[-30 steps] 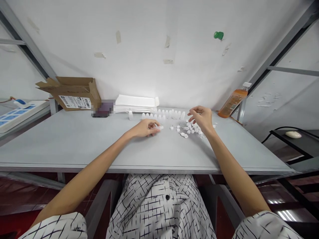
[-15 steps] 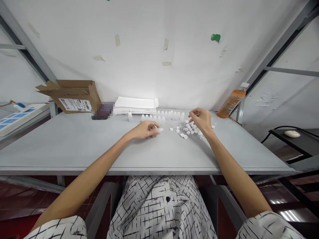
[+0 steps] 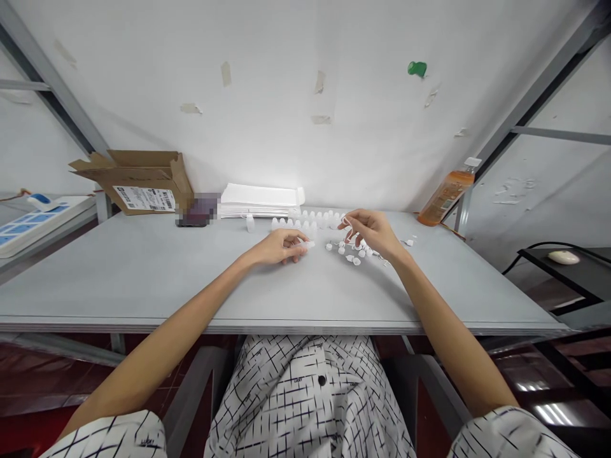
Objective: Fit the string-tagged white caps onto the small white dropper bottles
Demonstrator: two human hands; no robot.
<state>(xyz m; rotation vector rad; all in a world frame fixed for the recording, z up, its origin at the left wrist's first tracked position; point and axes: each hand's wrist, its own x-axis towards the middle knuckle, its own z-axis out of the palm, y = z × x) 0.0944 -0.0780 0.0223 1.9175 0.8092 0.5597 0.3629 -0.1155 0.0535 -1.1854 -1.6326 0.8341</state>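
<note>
My left hand (image 3: 279, 246) is closed round a small translucent bottle (image 3: 309, 244), its tip pointing right past the fingers. Over the pile of small white caps (image 3: 361, 252), my right hand (image 3: 372, 230) pinches a white cap with a thin looped strap (image 3: 348, 230). Part of the pile is hidden beneath that hand. Behind my hands, small translucent bottles (image 3: 294, 225) stand upright in rows, some covered by my right fingers. One bottle with a cap and strap (image 3: 251, 222) stands apart to the left.
A stack of white sheets or trays (image 3: 260, 200) lies against the wall. Left of it are a dark phone (image 3: 193, 218), partly blurred, and an open cardboard box (image 3: 143, 181). An orange drink bottle (image 3: 446, 196) leans at the back right. The table's front edge (image 3: 305, 326) is near my lap.
My right hand has moved left from the pile's far side, and a strapped white cap now shows in its fingers. My left hand has barely moved.
</note>
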